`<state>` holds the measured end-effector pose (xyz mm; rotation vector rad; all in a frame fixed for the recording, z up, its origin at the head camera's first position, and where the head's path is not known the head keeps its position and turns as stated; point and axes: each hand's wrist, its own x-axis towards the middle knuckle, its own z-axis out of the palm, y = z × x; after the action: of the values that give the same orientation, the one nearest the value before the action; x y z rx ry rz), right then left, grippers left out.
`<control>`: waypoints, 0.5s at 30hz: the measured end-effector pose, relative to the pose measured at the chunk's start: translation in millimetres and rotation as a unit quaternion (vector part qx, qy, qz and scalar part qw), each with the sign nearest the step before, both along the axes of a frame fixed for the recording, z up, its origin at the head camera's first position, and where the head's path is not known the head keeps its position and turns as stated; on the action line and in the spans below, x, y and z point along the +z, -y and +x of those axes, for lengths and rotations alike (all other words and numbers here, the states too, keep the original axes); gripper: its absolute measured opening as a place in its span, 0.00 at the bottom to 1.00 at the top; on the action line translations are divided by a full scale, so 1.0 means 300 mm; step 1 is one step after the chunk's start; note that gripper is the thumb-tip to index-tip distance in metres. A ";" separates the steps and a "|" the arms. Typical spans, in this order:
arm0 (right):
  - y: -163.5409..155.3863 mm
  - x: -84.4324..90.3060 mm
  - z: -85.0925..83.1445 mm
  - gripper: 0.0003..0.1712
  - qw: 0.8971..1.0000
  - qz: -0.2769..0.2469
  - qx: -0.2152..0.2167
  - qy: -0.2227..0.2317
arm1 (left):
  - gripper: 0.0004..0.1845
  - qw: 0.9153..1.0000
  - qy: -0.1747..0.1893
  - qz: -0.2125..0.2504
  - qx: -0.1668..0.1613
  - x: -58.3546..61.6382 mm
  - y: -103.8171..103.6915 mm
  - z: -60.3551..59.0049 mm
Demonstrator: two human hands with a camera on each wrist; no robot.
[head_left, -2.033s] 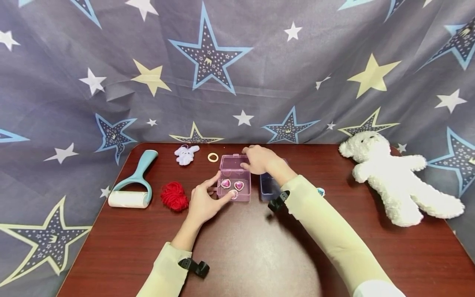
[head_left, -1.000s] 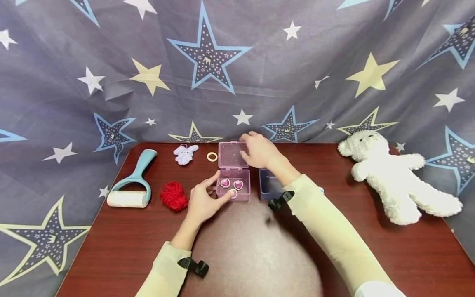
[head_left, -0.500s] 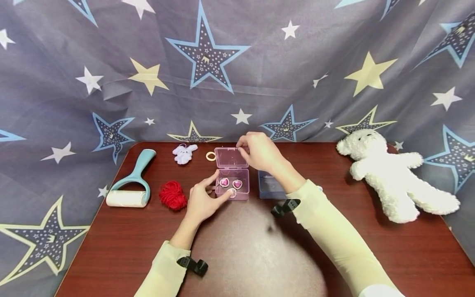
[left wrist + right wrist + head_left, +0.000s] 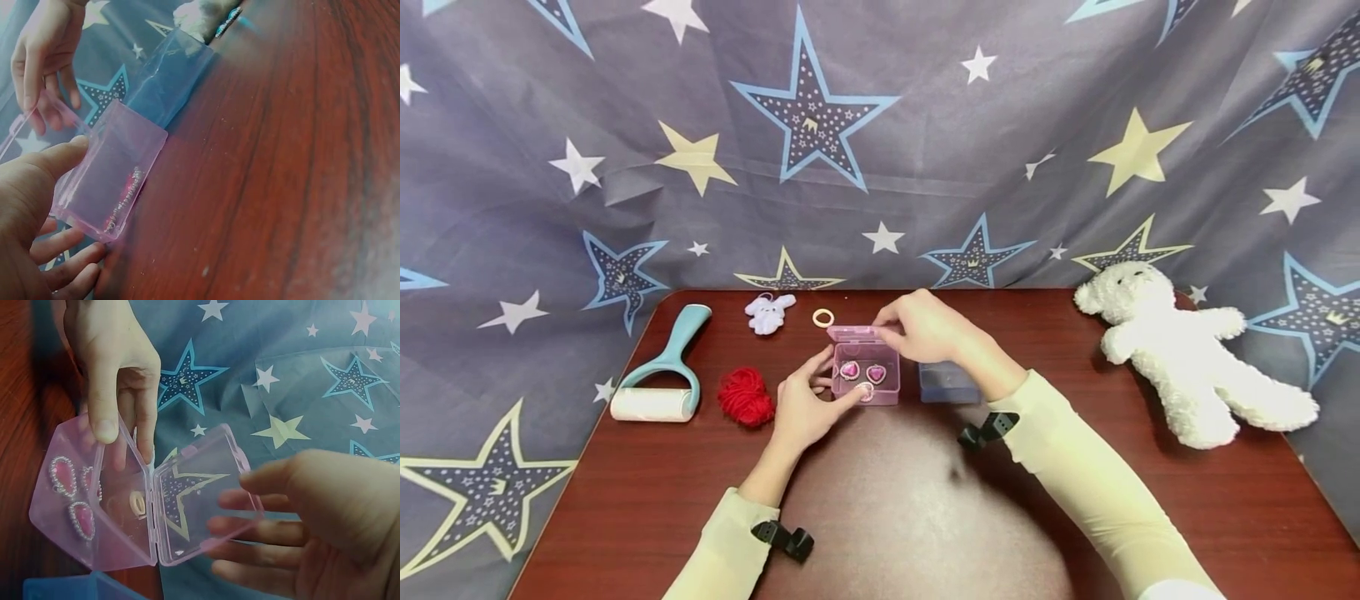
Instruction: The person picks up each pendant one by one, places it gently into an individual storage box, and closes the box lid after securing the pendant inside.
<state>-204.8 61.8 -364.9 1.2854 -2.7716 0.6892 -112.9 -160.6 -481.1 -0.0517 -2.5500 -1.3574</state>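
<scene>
In the head view, our left hand [image 4: 801, 408] pinches the pink plastic box [image 4: 865, 365] on the worktop [image 4: 895, 500]; our right hand [image 4: 925, 327] grips its lid [image 4: 852, 333]. In the left wrist view, the box seems light and may slide. In the right wrist view, the heart gems [image 4: 65, 478] could spill if the box tips.

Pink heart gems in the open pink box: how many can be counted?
3. In the right wrist view, the pink box holds one heart gem at the left, another beside it, and a third below. The left hand may hide more.
</scene>
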 end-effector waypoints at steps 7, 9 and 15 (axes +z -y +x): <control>-0.014 -0.022 0.002 0.12 0.997 0.036 0.067 0.021 | 0.42 1.000 0.015 -0.018 0.001 -0.008 0.011 -0.001; -0.017 -0.029 0.005 0.13 0.996 0.044 0.078 0.016 | 0.42 1.000 0.018 -0.024 0.000 -0.009 0.014 -0.002; -0.021 -0.047 0.026 0.16 0.994 0.050 0.095 0.001 | 0.43 0.999 0.009 -0.032 -0.011 -0.010 0.015 -0.003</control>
<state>-197.1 68.0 -378.8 1.5834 -2.7416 0.5639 -113.8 -165.1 -484.3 -0.0802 -2.6146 -1.2880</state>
